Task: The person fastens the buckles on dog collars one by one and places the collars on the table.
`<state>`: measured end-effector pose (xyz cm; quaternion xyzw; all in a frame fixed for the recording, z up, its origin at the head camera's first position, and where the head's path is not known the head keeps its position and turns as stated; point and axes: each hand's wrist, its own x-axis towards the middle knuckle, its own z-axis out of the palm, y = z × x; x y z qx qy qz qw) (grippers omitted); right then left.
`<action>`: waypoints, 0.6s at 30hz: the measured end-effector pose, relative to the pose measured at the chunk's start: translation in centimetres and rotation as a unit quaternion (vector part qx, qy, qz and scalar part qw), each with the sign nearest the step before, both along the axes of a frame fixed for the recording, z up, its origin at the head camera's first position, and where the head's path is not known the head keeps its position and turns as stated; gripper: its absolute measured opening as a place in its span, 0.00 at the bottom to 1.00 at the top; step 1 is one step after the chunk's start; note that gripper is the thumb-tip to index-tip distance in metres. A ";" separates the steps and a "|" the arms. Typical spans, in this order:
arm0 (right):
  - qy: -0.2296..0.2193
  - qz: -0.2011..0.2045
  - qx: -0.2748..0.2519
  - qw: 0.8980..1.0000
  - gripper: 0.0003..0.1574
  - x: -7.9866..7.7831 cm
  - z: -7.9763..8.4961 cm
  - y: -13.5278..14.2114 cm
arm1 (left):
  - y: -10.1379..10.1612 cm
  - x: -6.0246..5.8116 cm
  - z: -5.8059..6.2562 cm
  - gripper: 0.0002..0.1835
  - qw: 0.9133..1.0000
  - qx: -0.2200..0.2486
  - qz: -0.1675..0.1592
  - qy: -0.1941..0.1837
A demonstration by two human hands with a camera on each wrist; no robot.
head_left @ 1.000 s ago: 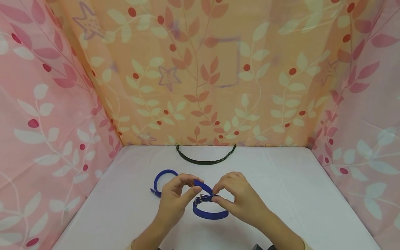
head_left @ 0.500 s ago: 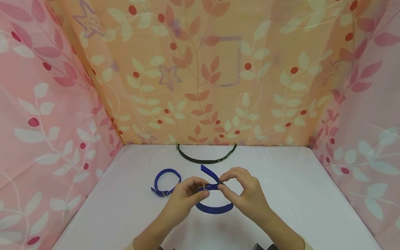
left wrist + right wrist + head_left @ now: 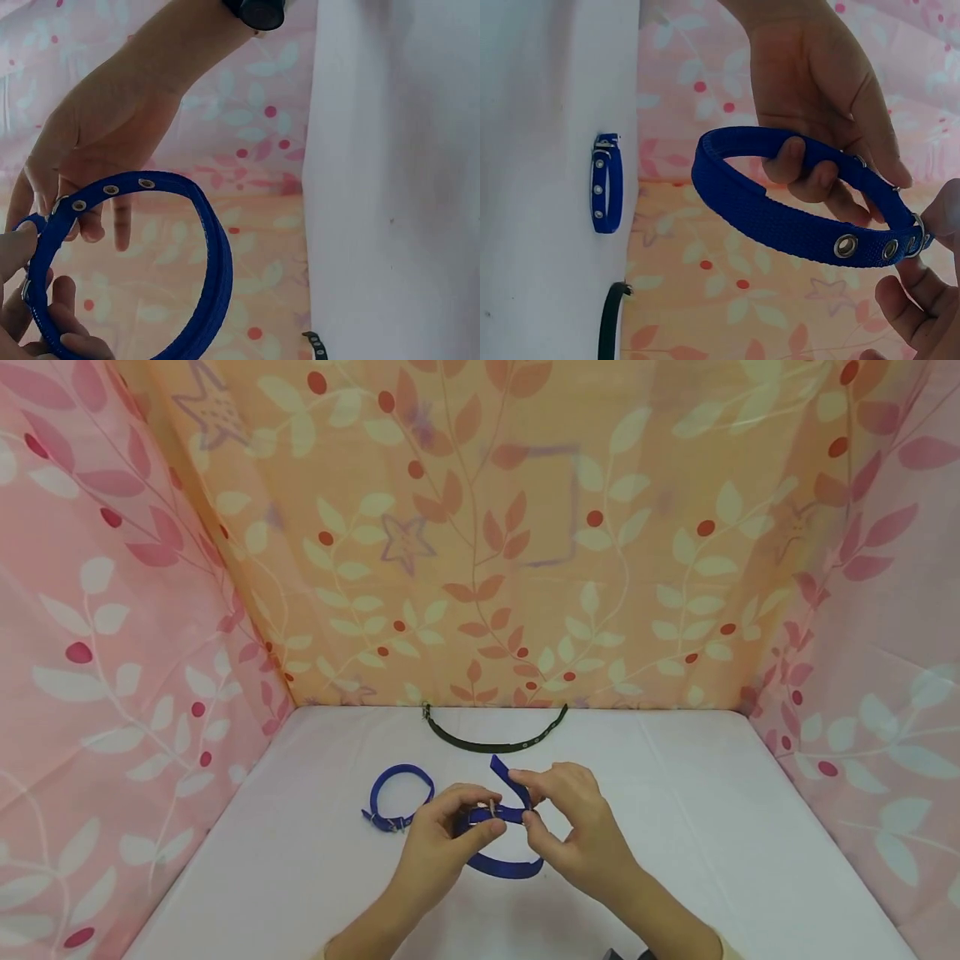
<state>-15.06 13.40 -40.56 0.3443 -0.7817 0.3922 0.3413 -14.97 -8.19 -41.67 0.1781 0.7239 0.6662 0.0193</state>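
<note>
A blue collar [image 3: 504, 867] with metal eyelets forms a loop between both hands in the head view. My left hand [image 3: 438, 835] pinches it beside the metal buckle [image 3: 492, 808]. My right hand [image 3: 573, 814] holds the strap to the right of the buckle, thumb below and index finger against the loose strap end [image 3: 510, 777], which points up. In the right wrist view, the collar's eyelets [image 3: 846, 246] run toward a metal ring [image 3: 917, 232] near the right fingers. The left wrist view shows the loop [image 3: 217, 262] hanging open beyond the fingers.
Left of the hands, a second blue collar [image 3: 401, 768] lies buckled in a ring on the white table [image 3: 247, 868]. A dark green collar [image 3: 487, 748] lies curved at the back edge. Patterned cloth walls [image 3: 480, 527] enclose the back and sides.
The left hand has gone from the loose strap end to the buckle area. The right index finger has moved up along the loose end, and the collar has shifted slightly.
</note>
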 end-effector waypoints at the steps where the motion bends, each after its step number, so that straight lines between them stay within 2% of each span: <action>1: 0.009 0.000 0.000 1.000 0.35 0.0 -0.1 -0.1 | 0.0 0.1 0.0 0.15 1.000 -0.001 0.003 0.010; 8: 0.056 -0.011 -0.011 0.998 0.23 -0.2 -0.4 -0.5 | 0.3 0.6 0.1 0.15 0.997 -0.047 0.020 0.051; 14: 0.086 0.022 -0.027 0.996 0.29 -0.2 0.4 -0.3 | 0.1 0.5 0.2 0.15 0.996 -0.053 0.026 0.068; 18: 0.076 0.025 -0.025 0.996 0.28 -0.2 0.6 0.0 | 0.0 0.5 0.2 0.15 0.995 -0.048 0.038 0.072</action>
